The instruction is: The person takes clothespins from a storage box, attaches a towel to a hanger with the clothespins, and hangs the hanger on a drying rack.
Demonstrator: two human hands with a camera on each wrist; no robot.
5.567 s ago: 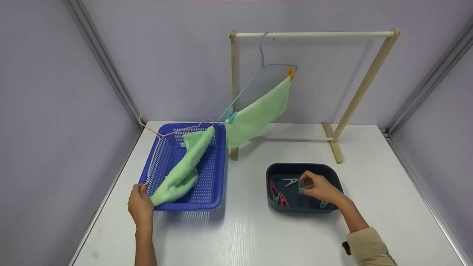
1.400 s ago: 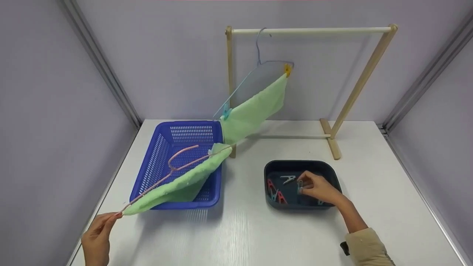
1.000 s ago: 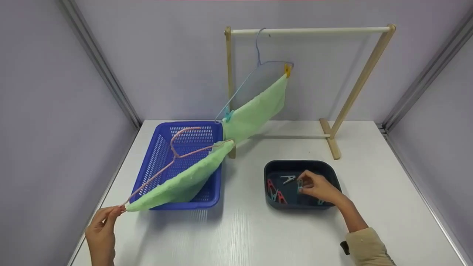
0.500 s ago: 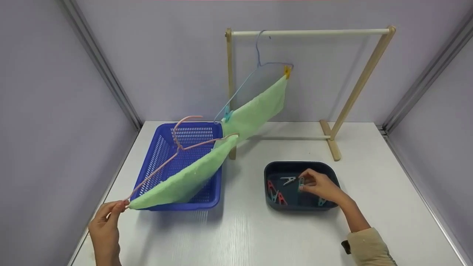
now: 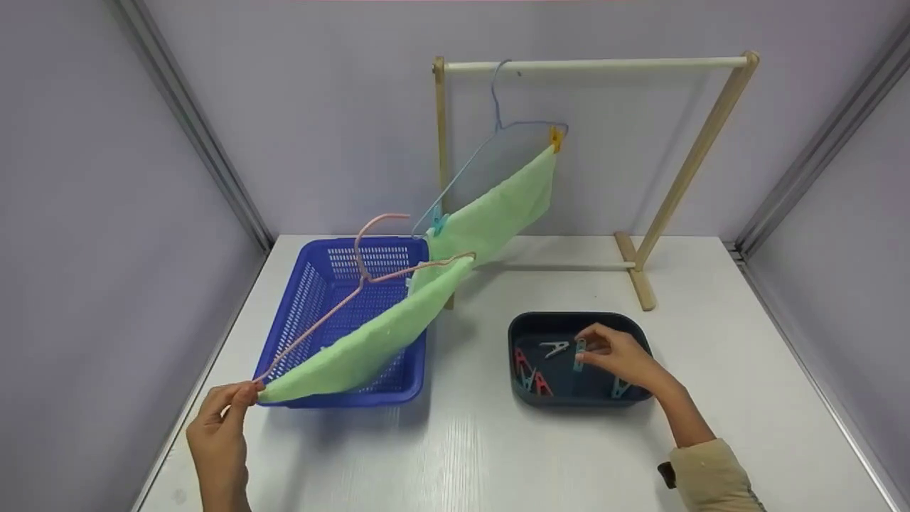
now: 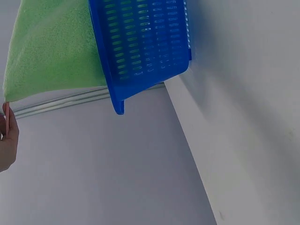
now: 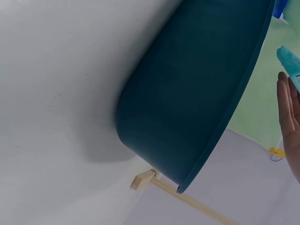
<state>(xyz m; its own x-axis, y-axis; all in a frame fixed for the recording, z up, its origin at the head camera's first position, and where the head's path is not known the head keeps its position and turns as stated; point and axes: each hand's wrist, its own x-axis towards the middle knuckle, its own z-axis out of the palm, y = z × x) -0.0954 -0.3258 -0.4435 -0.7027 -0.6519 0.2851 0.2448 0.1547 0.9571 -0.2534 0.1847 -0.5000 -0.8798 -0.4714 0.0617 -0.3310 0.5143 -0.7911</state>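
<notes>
Okay, left hand (image 5: 222, 427): forearm rises from the lower left, wrist bent slightly inward, thumb and fingers pinching the near end of the pink hanger (image 5: 362, 279) right at a corner of the green towel (image 5: 377, 348). The left wrist view shows the same pinch, hand cut off by the edge. Towel stretches diagonally along the hanger's lower side, above the blue basket (image 5: 355, 400); hook points up and away. The hanger's far end overlaps a second green towel (image 5: 505, 203) in the head view; can't tell if they touch.

Right hand (image 5: 618, 355): arm reaches in from the lower right, sleeve (image 5: 711, 473) back on the forearm, hand over the dark bin (image 5: 579, 400). Thumb and forefinger pinch a teal clothespin (image 5: 579, 361), held about upright; the right wrist view crops the hand. Bin also holds a pale clothespin (image 5: 555, 348) and red clothespins (image 5: 542, 384).

Second towel is clipped to a blue hanger (image 5: 455, 178) on the rack (image 5: 611, 65).
</notes>
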